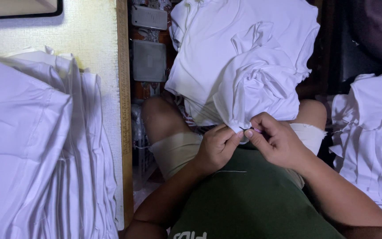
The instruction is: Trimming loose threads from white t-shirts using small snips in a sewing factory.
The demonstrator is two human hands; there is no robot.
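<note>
A white garment lies bunched over my knees and lap. My left hand pinches its lower hem between thumb and fingers. My right hand is closed right beside it on a small dark tool with a pink handle, whose tip touches the hem. A loose white thread lies on my green shirt below the hands.
A thick stack of white garments covers the pale table on the left, whose wooden edge runs down the frame. More white garments are piled on the right. Grey boxes sit on the floor beyond my knees.
</note>
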